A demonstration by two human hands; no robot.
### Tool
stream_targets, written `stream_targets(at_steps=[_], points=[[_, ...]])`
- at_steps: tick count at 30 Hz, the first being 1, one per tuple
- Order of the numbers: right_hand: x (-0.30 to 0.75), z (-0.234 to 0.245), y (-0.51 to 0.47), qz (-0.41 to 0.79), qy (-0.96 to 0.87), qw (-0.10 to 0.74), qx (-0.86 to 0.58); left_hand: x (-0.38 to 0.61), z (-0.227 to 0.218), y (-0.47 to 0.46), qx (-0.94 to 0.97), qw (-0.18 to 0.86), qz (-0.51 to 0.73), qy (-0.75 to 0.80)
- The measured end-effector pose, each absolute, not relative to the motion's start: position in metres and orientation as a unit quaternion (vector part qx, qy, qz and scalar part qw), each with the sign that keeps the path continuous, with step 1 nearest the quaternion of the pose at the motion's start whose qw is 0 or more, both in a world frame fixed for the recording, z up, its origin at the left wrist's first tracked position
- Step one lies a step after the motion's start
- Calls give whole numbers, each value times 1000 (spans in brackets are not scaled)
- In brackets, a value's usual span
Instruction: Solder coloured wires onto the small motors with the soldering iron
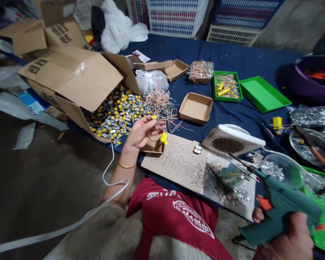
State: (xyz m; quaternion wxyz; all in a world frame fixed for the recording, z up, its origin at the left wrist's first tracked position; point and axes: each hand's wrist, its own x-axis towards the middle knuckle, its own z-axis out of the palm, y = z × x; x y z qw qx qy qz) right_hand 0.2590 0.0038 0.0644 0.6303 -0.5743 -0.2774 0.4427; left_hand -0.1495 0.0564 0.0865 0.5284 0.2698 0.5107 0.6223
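Note:
My left hand point(144, 131) is closed in a pinch over a small open cardboard tray point(153, 147). Yellow shows at its fingertips, and a small yellow part point(163, 138) hangs below on thin wires. What else the fingers cover is hidden. My right hand point(292, 234) grips a green soldering gun point(284, 202) with an orange trigger; its metal tip points left over the work board point(175, 159). Two small motors point(197, 149) lie on the board near its back edge. A dark, soiled patch with solder bits point(242, 195) spreads under the tip.
A tipped cardboard box point(75, 76) spills yellow-capped motors point(121, 112) beside a heap of wires point(159, 104). A white vented fan-like unit point(232, 139) stands behind the board. Green trays point(265, 94) and a purple basin point(314, 83) are at right. A white cord point(116, 184) crosses my left forearm.

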Motion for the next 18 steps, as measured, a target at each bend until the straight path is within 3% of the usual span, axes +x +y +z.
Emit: stream_targets(at_steps=[6,13,18], points=[[259,66,1,453,-240,617,-597,-101,106,75,304,586,571,488],[268,66,-11,447,-216,634,-593,-42,55,83,241,757,431,428],[272,65,-13,445,-222,634,-592,-49,12,64,271,693,402,533]])
